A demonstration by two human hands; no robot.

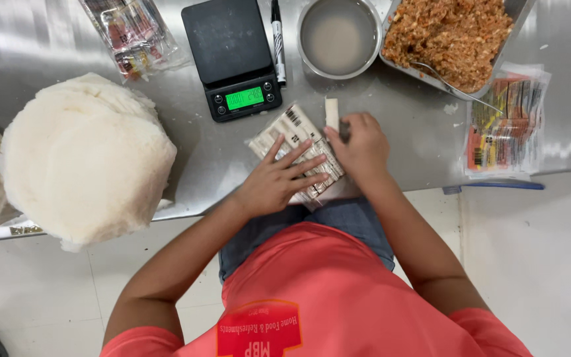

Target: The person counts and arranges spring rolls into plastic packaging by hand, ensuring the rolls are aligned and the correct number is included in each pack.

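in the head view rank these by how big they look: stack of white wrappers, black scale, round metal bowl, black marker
1. Stack of white wrappers, clearly largest.
2. Black scale.
3. Round metal bowl, a little smaller than the scale in area.
4. Black marker, smallest and thin.

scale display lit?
Yes, the black scale shows a glowing green display at its front edge, above the left hand.

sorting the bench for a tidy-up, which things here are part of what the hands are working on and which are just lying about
In hand:
clear packet, flat under the left hand
pale roll, at the right hand

Lying about:
scale
black marker
bowl of cloudy liquid
tray of filling
wrapper stack
two printed packets
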